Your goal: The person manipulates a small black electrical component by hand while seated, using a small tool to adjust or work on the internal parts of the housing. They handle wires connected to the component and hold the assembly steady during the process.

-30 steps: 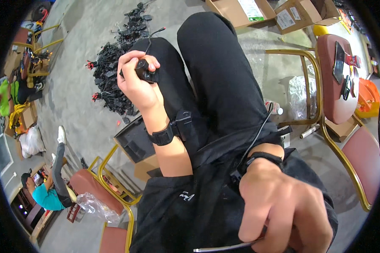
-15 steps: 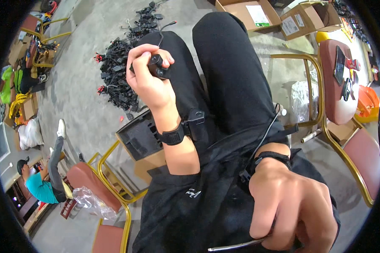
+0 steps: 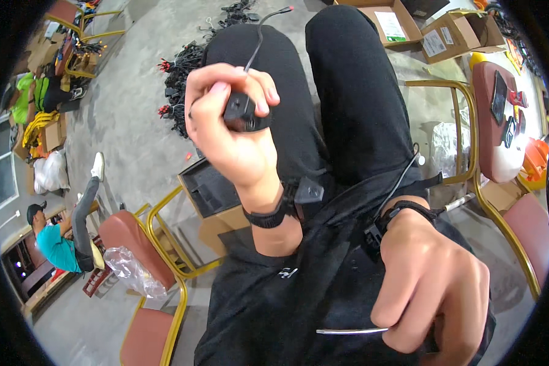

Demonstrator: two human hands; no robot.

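Note:
My left hand is raised over my left thigh, its fingers wrapped round a small black box-shaped device. From the top of the fist a thin black cable curves up to a red tip. Low at the right, my right hand is closed on a slim metal rod whose bare shaft points left across my black shirt. The rest of the rod is hidden in the fingers. Both wrists wear black straps with small black units attached.
A pile of black cabled devices with red tips lies on the floor beyond my left knee. An open carton with a black tray stands by my left side. Chairs flank me; the right one holds phone-like objects. A person sits far left.
My left hand has shifted right and slightly down with the black device, and turned a little. The right hand and metal rod have moved slightly right. The whole view has shifted a little.

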